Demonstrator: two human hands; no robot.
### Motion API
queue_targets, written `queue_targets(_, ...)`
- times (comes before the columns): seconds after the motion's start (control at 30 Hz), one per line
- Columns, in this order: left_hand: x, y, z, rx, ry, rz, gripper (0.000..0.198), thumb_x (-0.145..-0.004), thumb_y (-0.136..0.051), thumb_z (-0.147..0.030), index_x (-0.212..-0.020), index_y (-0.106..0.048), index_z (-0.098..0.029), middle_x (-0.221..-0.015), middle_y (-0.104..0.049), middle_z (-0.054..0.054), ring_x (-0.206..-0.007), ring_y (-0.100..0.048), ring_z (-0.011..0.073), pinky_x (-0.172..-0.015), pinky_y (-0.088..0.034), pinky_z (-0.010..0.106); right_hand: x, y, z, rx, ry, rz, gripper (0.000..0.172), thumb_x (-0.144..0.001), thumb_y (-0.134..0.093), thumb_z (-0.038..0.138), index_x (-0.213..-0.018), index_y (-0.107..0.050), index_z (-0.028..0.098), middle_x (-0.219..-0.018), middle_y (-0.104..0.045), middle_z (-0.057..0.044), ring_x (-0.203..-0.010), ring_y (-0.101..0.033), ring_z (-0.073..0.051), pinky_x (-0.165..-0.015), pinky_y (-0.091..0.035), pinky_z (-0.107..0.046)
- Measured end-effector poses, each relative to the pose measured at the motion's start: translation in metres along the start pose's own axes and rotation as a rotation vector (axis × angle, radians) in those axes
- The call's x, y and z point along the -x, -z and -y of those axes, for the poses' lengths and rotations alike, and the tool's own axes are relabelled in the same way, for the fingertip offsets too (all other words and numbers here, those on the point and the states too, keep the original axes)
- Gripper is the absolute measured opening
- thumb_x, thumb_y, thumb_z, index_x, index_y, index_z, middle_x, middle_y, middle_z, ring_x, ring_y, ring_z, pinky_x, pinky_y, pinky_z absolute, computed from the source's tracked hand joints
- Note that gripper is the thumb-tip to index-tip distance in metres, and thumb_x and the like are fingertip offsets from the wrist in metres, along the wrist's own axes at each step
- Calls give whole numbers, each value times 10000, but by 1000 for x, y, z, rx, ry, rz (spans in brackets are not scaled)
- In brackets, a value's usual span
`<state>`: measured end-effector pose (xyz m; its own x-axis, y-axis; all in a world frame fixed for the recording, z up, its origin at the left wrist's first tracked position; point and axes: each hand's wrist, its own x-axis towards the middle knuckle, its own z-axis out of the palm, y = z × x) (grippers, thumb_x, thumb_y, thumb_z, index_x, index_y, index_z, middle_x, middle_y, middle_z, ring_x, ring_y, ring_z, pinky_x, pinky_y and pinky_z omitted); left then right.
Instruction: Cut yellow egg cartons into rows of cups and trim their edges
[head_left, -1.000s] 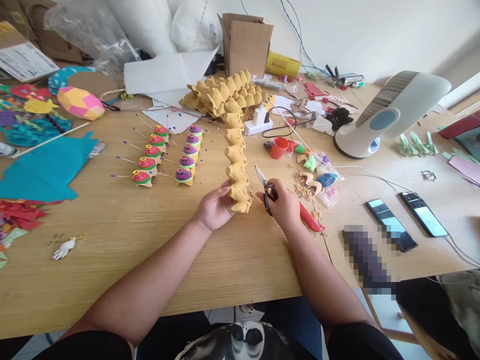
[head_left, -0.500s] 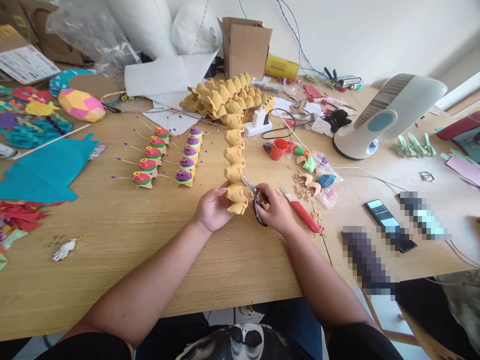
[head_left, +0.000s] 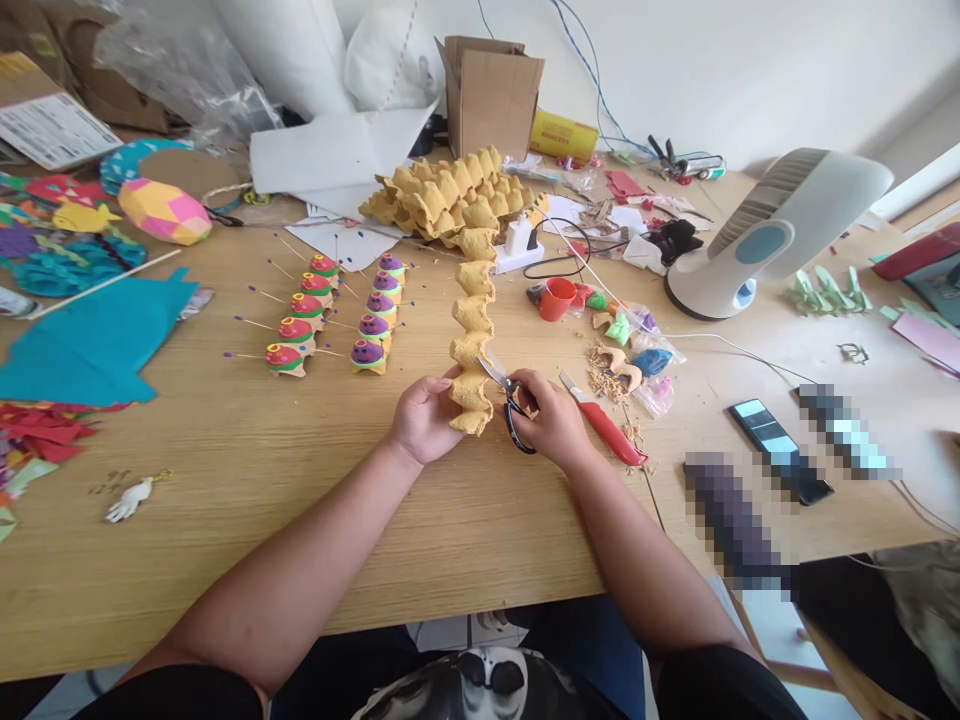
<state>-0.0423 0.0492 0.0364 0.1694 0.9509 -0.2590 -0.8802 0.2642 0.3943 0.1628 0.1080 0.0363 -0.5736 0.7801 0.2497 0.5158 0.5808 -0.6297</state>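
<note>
A long strip of yellow egg carton points away from me, its near end in my left hand. The thumb lies along the strip's left side while the other fingers go out of sight beneath it. My right hand is wrapped round the handles of black-handled scissors. Their blades meet the right edge of the strip, near the second cup from the close end. Left of the strip stand two rows of painted egg-carton caterpillars, one with red tops and one with purple tops.
More egg cartons are piled behind the strip. A red-handled knife lies right of my right hand, near wood shavings and a red cup. Farther right are a white fan and a phone. Blue paper lies left.
The egg-carton strip has shifted and turned slightly in my left hand, its near end a little lower and to the left. The scissors stay at its right edge.
</note>
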Motion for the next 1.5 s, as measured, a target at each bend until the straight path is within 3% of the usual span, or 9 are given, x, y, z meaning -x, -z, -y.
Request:
queue_targets(0.13, 0, 0, 0, 4, -4, -9, 454, -746, -595, -191, -1198, -628, -218, -874, -745, 57, -753, -731, 224, -650, -546, 315, 0, -1, -1, -2, 8, 1, 314, -918, -673, 384, -1197, -628, 248, -819, -656, 14, -733, -596, -170, -674, -412, -261)
queue_targets(0.47, -2, 5, 1, -24, -10, 8, 300, -721, -623, -214, -1018, -651, -185, -854, -735, 70, -735, -715, 226, -647, -547, 327, 2, 1, 3, -44, 45, -3, 334, -917, -688, 420, -1181, -619, 228, -803, -641, 11, -716, -589, -168, -678, -416, -266)
queue_targets(0.8, -1, -1, 0, -31, -37, 7, 537, -748, -586, -196, -1284, -612, -214, -891, -744, 55, -707, -708, 206, -641, -532, 309, 2, 2, 3, 20, 25, -7, 321, -918, -685, 400, -1186, -621, 235, -823, -650, 9, -734, -597, -172, -680, -403, -268)
queue_targets(1.07, -1, 0, 1, -67, -36, 6, 594, -743, -592, -214, -1337, -587, -221, -876, -734, 43, -695, -700, 192, -645, -536, 304, 0, 0, -1, 62, 7, -15, 289, -936, -676, 390, -1184, -631, 250, -761, -635, 25, -709, -596, -172, -647, -369, -264)
queue_targets(1.3, -3, 4, 1, -47, -32, 2, 538, -743, -637, -216, -1281, -623, -201, -895, -744, 44, -712, -703, 184, -656, -545, 305, 1, 1, -1, 79, -16, -6, 270, -933, -685, 383, -1171, -635, 265, -745, -631, 32, -693, -595, -174, -636, -364, -264)
queue_targets(1.5, -5, 6, 4, -83, -55, 57, 396, -768, -790, -265, -1140, -675, -196, -901, -744, 36, -770, -699, 170, -663, -554, 273, 0, 1, -2, 107, -9, -24, 261, -941, -680, 387, -1162, -637, 255, -730, -624, 27, -673, -584, -180, -619, -358, -271)
